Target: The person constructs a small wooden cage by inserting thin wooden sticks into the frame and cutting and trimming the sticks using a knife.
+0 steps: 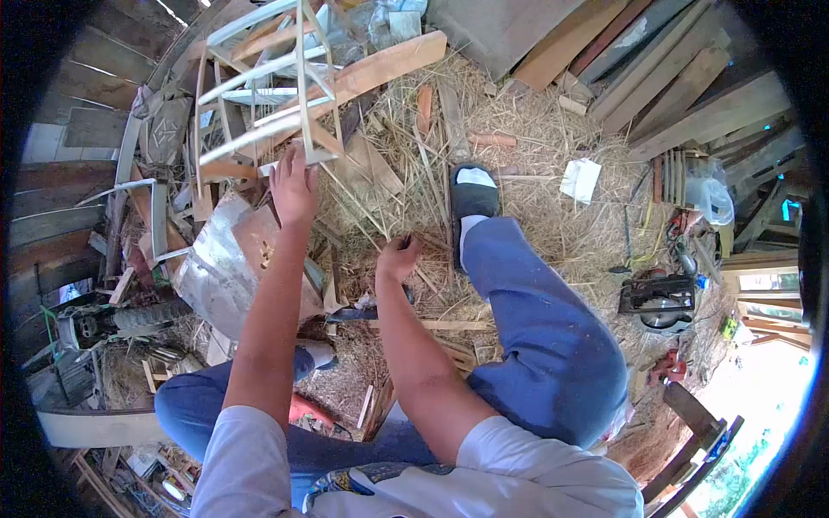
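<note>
A slatted wooden frame [302, 95] with pale bars stands tilted at the upper left. My left hand [295, 192] is at its lower corner, fingers closed around the bottom rail; the fingertips are partly hidden. To the right and lower, my right hand [399, 256] hovers over the straw with its fingers curled in. Whatever it may hold is too small or hidden to name. Behind the frame lies a long wooden plank [389, 65], slanting up to the right. A grey metal sheet [216, 268] lies left of my left forearm.
Straw and wood scraps cover the floor. Boards [665, 86] lean at the upper right. A white paper [581, 180] lies on the straw. At the right sits a dark machine with a round blade [661, 302]. My sandalled foot [473, 192] is beyond my right hand.
</note>
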Demonstrator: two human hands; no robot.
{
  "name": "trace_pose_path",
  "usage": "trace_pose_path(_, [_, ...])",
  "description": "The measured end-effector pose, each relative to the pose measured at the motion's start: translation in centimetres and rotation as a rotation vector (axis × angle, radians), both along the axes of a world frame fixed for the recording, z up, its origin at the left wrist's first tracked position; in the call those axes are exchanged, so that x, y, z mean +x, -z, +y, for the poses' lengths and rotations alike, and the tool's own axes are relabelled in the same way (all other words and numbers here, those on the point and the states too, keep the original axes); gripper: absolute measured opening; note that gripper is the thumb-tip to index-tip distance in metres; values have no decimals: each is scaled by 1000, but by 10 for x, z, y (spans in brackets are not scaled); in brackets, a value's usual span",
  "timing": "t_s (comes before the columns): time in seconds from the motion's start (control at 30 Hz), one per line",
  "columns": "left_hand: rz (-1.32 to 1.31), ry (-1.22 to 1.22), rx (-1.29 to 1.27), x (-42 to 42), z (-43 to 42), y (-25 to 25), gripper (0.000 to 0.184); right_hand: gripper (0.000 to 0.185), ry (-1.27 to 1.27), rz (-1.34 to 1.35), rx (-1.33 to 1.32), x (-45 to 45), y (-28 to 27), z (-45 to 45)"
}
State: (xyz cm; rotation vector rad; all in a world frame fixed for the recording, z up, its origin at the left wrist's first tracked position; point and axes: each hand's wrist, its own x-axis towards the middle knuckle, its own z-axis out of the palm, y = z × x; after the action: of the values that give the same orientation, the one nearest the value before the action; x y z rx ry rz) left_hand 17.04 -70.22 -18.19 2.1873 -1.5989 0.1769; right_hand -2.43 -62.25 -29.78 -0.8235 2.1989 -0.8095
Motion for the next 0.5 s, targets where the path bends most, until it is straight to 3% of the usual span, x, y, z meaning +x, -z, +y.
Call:
trace_pose_path(0.1, [31,122,165,2,17,6,48,33,125,-24,6,-1,-13,-25])
trace_pose_path(0.13, [57,158,270,-1,21,-3,47,33,88,36,-115,-4,-11,-39])
trace_pose_path(0.23, [233,163,306,0,31,16,42,34,34,77,-194,-20,-37,-82])
trace_pose_path(0.3, [288,197,278,7,30,27,38,32,114,-112,3,-31,-54,-116])
trace_pose_path(0.37, [439,242,233,7,28,32,35,28,152,-57,-99,-40,-27,-139])
trace_pose_path(0.43, [446,220,230,-3,31,24,31,28,139,-70,-124,-48,-29,-158])
trace_pose_path(0.5, [685,72,439,-13,36,17,27,27,162,-84,-13,-52,-34,-176])
